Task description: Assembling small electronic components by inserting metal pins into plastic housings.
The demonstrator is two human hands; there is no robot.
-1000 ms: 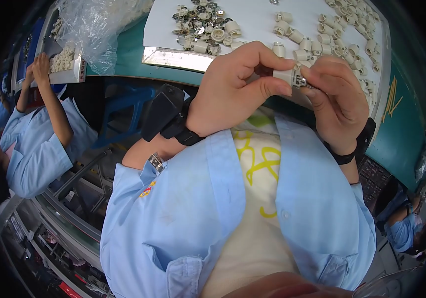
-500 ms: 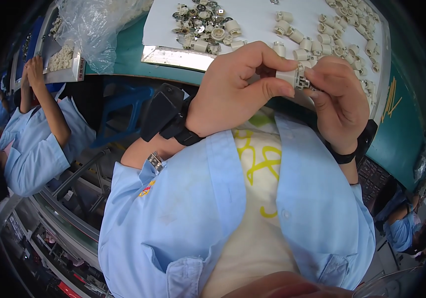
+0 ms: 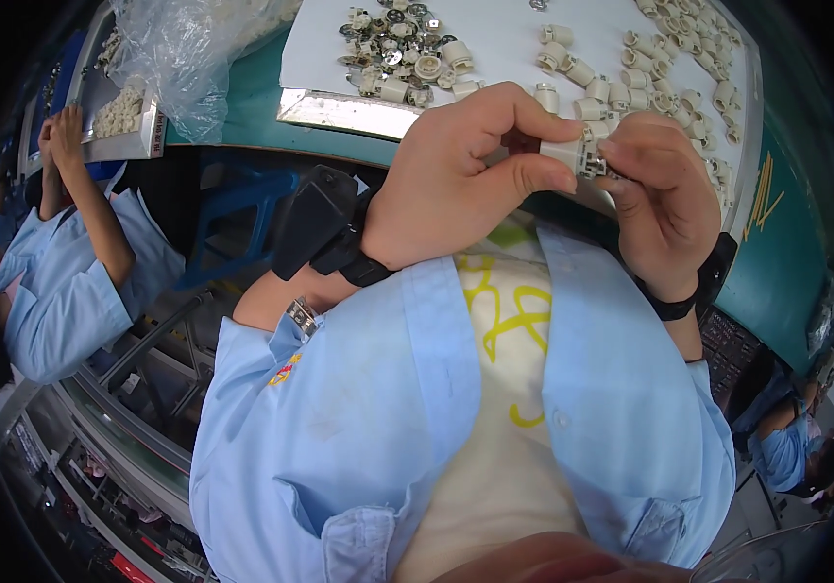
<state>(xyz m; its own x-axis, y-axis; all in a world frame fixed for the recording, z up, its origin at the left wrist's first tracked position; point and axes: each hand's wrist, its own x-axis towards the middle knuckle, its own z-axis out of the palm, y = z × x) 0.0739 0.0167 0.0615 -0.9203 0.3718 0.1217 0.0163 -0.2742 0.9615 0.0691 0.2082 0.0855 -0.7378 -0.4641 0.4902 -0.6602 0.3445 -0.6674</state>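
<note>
In front of my chest, above the near edge of the tray, my left hand (image 3: 480, 170) pinches a cream cylindrical plastic housing (image 3: 561, 152) between thumb and fingers. My right hand (image 3: 667, 189) is closed at the housing's right end, thumb and forefinger on a small metal part (image 3: 593, 163) there. Whether this part is fully seated in the housing I cannot tell. Beyond my hands, several similar cream housings (image 3: 619, 94) lie on a white-lined tray (image 3: 509, 24). A pile of small metal and plastic parts (image 3: 393, 56) lies on its left side.
The tray has a raised metal rim (image 3: 344, 111) and rests on a green tabletop (image 3: 252, 92). A clear plastic bag (image 3: 193, 68) stands left of it. Farther left, a co-worker's hands (image 3: 64, 136) are beside another tray (image 3: 150, 141). A blue stool (image 3: 242, 219) stands below the table.
My right fingers have shifted very slightly at the metal part. My left hand keeps its grip on the housing almost unmoved.
</note>
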